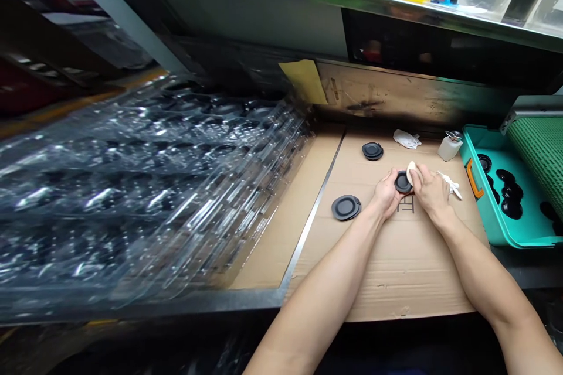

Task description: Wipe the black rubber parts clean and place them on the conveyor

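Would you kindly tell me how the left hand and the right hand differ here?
The left hand holds a round black part; the right hand holds a white pad at its rim. The right hand is nearer the teal bin than the left hand. Both are bare, above the cardboard.

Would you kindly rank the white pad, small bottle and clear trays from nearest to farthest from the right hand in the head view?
1. White pad, held in the right hand.
2. Small bottle, beyond the hand, by the teal bin.
3. Clear trays, off to the left.
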A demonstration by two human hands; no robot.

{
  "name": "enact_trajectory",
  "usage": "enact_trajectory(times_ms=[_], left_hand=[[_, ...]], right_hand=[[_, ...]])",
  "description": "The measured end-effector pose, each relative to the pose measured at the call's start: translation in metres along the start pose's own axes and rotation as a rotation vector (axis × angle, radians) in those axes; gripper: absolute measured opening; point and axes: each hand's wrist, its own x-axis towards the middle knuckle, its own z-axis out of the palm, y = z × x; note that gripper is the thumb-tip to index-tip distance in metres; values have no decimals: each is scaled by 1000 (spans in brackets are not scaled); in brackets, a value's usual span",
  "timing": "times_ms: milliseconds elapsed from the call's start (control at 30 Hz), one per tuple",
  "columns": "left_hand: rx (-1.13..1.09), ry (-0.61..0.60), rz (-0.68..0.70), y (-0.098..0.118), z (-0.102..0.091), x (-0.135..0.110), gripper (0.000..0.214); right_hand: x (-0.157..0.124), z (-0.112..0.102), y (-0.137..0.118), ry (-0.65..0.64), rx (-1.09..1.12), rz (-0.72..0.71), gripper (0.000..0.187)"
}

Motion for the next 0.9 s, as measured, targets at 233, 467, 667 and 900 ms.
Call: enact_trajectory(times_ms=[233, 467, 667, 900], left_hand=[[-19, -1, -25, 4, 1, -2, 37], [-18, 4, -22, 4, 2, -2, 35], [12, -20, -18, 2, -2, 1, 29], [189, -71, 58, -5, -5, 1, 30]], right_hand=[[2, 6, -10, -20, -114, 40, 45], [-1, 7, -7, -22, -143, 30, 45], [-4, 7, -4, -66, -135, -81, 48], [6, 6, 2, -45, -195, -41, 52]])
